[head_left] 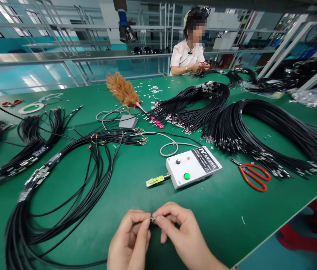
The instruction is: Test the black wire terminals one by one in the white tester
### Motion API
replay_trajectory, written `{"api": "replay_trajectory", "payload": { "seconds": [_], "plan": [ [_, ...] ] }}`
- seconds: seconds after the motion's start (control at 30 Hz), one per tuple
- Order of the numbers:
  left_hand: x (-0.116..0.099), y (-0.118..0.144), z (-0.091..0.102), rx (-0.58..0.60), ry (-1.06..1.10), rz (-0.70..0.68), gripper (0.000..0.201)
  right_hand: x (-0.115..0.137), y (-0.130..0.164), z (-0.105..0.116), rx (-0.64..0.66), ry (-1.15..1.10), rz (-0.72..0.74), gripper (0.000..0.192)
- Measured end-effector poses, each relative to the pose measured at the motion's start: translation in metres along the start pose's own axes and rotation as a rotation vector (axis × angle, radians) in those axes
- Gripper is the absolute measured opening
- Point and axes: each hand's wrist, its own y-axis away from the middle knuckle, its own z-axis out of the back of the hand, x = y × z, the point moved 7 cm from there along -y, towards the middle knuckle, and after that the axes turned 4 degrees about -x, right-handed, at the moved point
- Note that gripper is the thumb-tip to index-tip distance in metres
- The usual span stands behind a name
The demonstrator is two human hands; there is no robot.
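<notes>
Close to the front edge of the table, my left hand [132, 238] and my right hand [179, 228] meet fingertip to fingertip. Between them is the thin end of a cable [151, 219], mostly covered by my fingers. Both hands are closed in a pinch on it. A black cable [91, 264] runs in from the left toward my left wrist. Just beyond my hands lies a white control box [193, 167] with a green button, a black knob and a yellow-green clip [155, 181] on its shaft.
Bundled black cables [39, 176] curve along the left; more cable bundles [203, 99] lie at right. Red-handled scissors [255, 176] rest right of the box. A brown duster [121, 89], a grey pedal [128, 121] and a tape roll [31, 108] lie farther back. Another person [188, 56] sits across.
</notes>
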Motion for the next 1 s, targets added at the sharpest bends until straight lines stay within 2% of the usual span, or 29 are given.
{"api": "replay_trajectory", "payload": {
  "seconds": [0.13,0.27,0.3,0.37,0.43,0.53,0.73,0.87,1.0],
  "plan": [
    [0.003,-0.006,0.001,0.009,0.018,0.098,0.030,0.029,0.001,0.019,-0.032,0.371,0.328,0.017],
    [0.009,-0.009,0.001,0.072,-0.025,0.098,0.035,0.051,0.009,0.001,0.064,0.798,0.697,0.015],
    [0.009,-0.009,0.000,0.079,-0.030,0.098,0.037,0.053,0.010,-0.003,0.084,0.865,0.751,0.013],
    [0.008,-0.008,0.000,0.066,-0.017,0.104,0.039,0.055,0.009,-0.010,0.121,0.942,0.818,0.021],
    [0.006,-0.007,0.001,0.037,0.020,0.113,0.041,0.057,0.008,-0.013,0.152,0.972,0.849,0.028],
    [0.004,-0.005,-0.004,0.070,0.055,0.134,0.047,0.056,0.006,-0.013,0.178,0.959,0.843,0.027],
    [0.018,-0.013,-0.003,0.145,-0.019,0.193,0.040,0.046,0.005,-0.008,0.188,0.873,0.716,0.024],
    [0.019,-0.022,-0.003,0.158,-0.058,0.178,0.044,0.043,0.002,0.004,0.156,0.924,0.660,0.016],
    [0.020,-0.024,-0.007,0.192,-0.054,0.183,0.049,0.053,0.004,0.004,0.098,1.073,0.756,0.011]
  ]
}}
